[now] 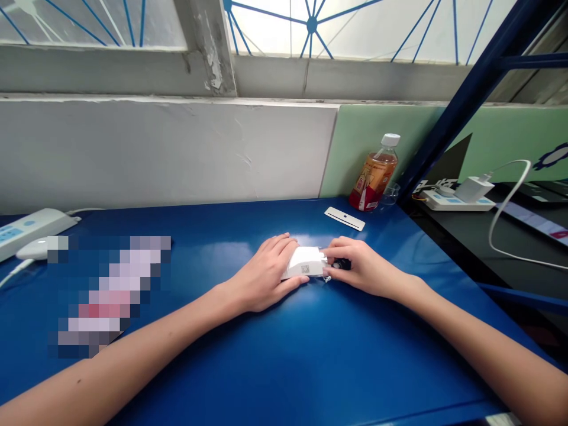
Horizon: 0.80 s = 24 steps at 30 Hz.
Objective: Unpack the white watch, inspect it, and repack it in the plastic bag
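Two bare forearms (146, 343) stretched in over a blue table (284, 373). Mid-table, the left hand (264, 272) clasped a white box (306, 263) from the left; the right hand (364, 266) pinched its right end, around a dark item (341, 264). A bottle (373, 177) was far right.

Blue desk (275, 367), pale wall (186, 154), green panel (348, 139), bright windows (355, 35).

I record remotely: white boxy package (306, 262) between left hand (265, 271) and right hand (366, 267); clear plastic bottle (375, 174) behind, right, on blue flat table (293, 367).
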Each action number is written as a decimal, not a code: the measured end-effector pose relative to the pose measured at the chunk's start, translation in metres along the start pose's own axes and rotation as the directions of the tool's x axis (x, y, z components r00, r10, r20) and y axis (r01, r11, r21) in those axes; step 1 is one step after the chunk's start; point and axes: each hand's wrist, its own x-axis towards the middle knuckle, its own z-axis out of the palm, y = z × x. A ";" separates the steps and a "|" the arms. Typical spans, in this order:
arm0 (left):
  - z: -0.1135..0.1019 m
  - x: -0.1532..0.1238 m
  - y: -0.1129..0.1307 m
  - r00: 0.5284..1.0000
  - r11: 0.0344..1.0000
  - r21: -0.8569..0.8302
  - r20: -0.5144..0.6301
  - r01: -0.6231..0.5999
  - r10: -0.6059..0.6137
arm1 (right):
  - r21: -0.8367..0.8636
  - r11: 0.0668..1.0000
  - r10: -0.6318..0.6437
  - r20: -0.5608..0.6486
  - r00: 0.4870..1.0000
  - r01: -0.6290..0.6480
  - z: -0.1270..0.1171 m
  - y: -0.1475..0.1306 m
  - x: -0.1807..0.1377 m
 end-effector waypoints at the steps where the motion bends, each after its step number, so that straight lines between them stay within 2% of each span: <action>1: 0.000 0.000 0.000 1.000 1.000 0.007 0.001 0.001 -0.001 | -0.012 1.000 0.004 -0.007 1.000 -0.004 0.001 0.001 0.000; 5: 0.000 0.001 0.002 1.000 0.998 0.055 -0.018 0.022 -0.021 | -0.118 0.993 -0.008 0.007 1.000 0.008 -0.002 0.005 0.001; 11: 0.004 0.001 0.002 0.988 0.983 0.124 -0.085 0.138 -0.128 | -0.254 0.967 0.035 0.079 0.996 -0.014 -0.025 0.017 -0.002; 15: 0.004 0.001 0.002 0.990 0.987 0.100 -0.070 0.128 -0.121 | -0.193 0.981 0.042 0.088 0.995 -0.025 -0.031 0.021 -0.004; 20: 0.000 0.000 0.003 0.998 0.998 0.031 -0.030 0.053 -0.052 | -0.073 0.994 -0.077 0.019 0.997 0.079 -0.016 0.017 -0.003; 24: -0.001 0.000 0.004 0.999 0.999 0.011 -0.024 0.035 -0.035 | -0.113 0.987 -0.109 0.055 0.993 0.114 -0.007 0.010 -0.001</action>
